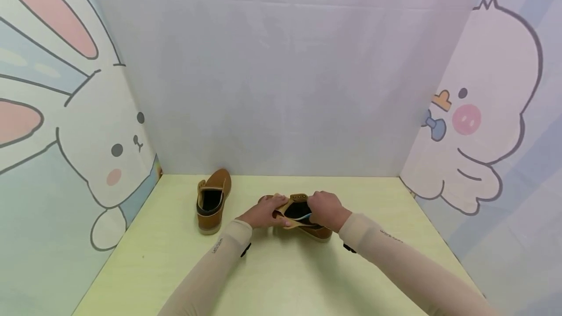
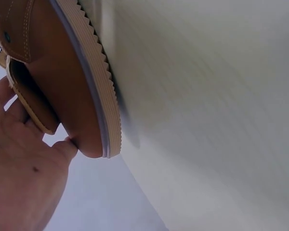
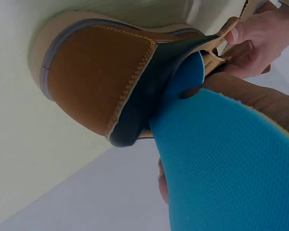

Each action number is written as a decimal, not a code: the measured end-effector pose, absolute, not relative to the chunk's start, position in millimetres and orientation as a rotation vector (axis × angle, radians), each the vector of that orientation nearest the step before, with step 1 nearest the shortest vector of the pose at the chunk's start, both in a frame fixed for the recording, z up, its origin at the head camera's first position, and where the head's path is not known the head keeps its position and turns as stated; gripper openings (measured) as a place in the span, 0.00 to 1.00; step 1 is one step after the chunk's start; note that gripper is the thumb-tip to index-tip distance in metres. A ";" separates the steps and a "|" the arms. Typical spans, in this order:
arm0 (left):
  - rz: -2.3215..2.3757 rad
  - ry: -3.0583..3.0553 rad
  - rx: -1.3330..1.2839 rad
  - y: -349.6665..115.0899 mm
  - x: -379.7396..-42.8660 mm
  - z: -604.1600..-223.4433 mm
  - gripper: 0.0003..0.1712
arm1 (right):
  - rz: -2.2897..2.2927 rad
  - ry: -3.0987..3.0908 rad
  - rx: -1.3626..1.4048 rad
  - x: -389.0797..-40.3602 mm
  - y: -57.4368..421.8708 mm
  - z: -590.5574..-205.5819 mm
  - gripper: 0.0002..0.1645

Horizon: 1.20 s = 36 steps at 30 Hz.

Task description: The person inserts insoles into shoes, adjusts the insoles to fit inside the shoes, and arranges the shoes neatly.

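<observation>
A brown lace-up shoe [image 1: 322,234] with a pale ridged sole rests on the table between both hands. At its front, my left hand [image 1: 265,212] holds it, with the thumb on the toe and the fingers by the tongue [image 2: 36,103] in the left wrist view. Over the shoe's opening, my right hand [image 1: 326,209] grips a bright blue insole [image 3: 221,159]. One end of that insole lies inside the shoe past the dark heel collar [image 3: 149,91], while the rest sticks out. Fingertips [image 3: 162,185] show behind the insole's edge.
A matching brown shoe [image 1: 210,222] stands upright at the left of the pale yellow table [image 1: 281,277], its toe toward the back wall [image 1: 281,87]. Printed side walls with a rabbit [image 1: 101,150] and a chick [image 1: 487,87] border the table left and right.
</observation>
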State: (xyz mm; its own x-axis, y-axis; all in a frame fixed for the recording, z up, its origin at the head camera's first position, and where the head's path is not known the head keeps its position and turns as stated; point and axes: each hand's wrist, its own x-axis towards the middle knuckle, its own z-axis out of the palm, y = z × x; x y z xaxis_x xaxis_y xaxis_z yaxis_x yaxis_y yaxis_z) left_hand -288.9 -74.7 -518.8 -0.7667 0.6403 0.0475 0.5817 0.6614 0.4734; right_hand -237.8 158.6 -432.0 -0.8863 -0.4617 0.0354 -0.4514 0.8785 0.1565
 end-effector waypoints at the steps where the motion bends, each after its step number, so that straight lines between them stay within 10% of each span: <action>1: 0.713 2.752 1.021 -74.5 -289.2 -519.1 0.53 | -0.213 -2.979 0.723 -238.9 158.1 -434.0 0.09; 36: 0.693 2.781 0.992 -74.4 -290.8 -523.6 0.54 | -0.295 -2.888 0.741 -262.3 128.5 -474.3 0.10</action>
State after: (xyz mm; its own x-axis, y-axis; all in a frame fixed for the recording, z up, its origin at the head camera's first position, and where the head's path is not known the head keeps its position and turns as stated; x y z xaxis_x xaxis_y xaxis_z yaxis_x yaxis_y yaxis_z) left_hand -290.8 -74.4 -523.6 -0.7808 0.6228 0.0497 0.5732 0.6825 0.4535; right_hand -262.3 128.5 -474.3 -0.8677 -0.4886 0.0916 -0.4600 0.8591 0.2246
